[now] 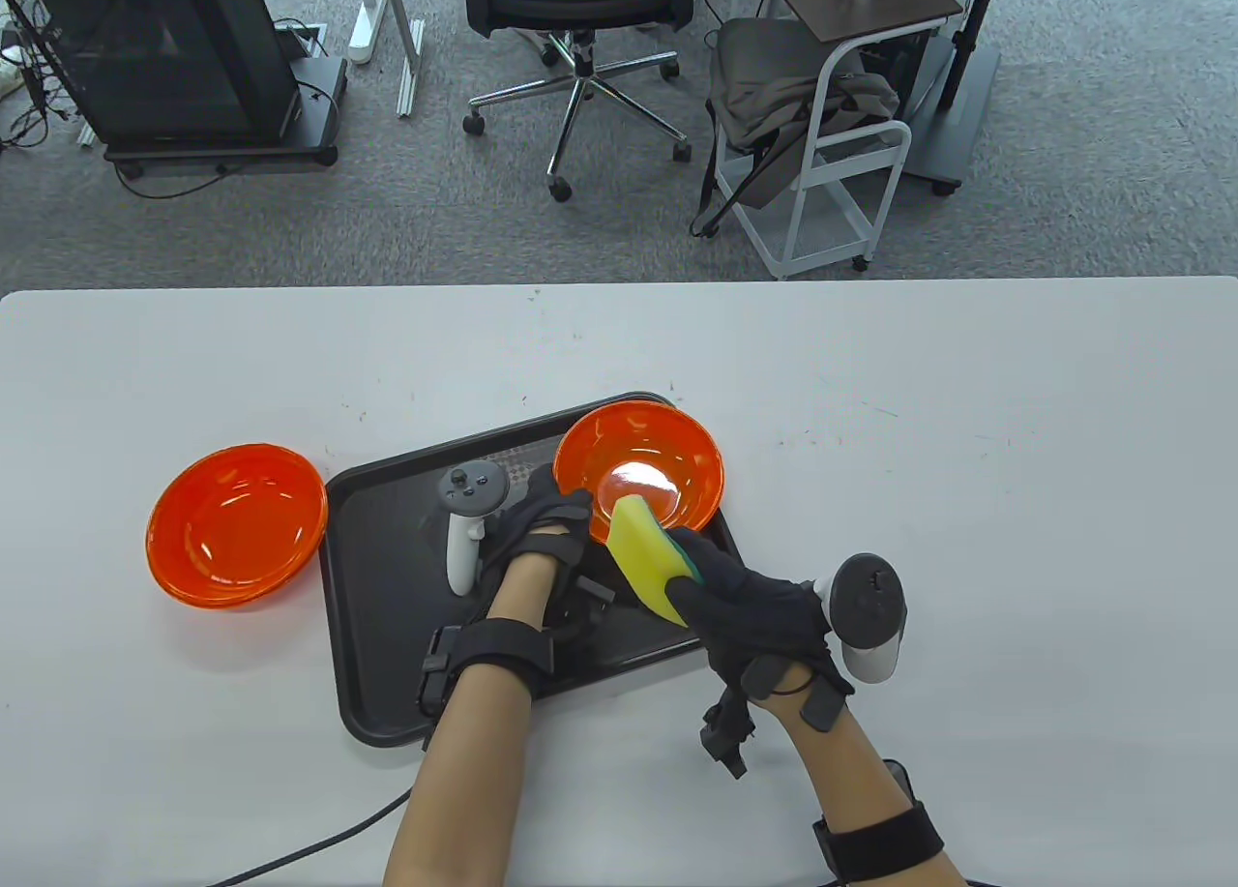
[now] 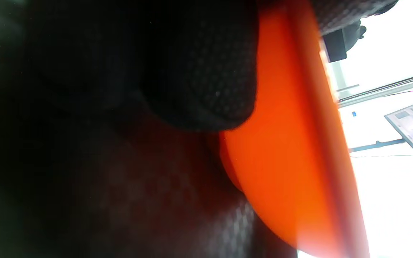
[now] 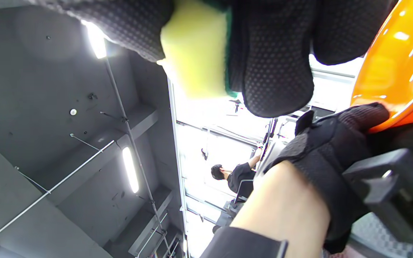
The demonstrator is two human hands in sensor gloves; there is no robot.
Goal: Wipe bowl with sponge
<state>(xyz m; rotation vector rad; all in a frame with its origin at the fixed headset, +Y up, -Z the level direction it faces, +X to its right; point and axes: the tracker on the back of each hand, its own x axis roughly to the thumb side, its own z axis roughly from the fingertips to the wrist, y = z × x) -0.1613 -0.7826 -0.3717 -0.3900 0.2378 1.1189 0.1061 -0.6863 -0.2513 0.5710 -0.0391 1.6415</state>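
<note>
An orange bowl (image 1: 640,463) sits tilted on the far right part of a dark tray (image 1: 387,558). My left hand (image 1: 544,519) grips its near left rim; the left wrist view shows the bowl's outer wall (image 2: 292,150) under a gloved finger (image 2: 206,82). My right hand (image 1: 745,606) holds a yellow sponge with a green back (image 1: 646,556), its far end at the bowl's near rim. In the right wrist view the sponge (image 3: 195,50) sits between my gloved fingers (image 3: 274,71), with the bowl (image 3: 396,64) at the right and the left hand (image 3: 339,150) on its rim.
A second orange bowl (image 1: 237,524) stands on the white table (image 1: 967,423) just left of the tray. A cable runs off the table's near edge by my left forearm. Beyond the far edge are an office chair, a white cart and a black stand.
</note>
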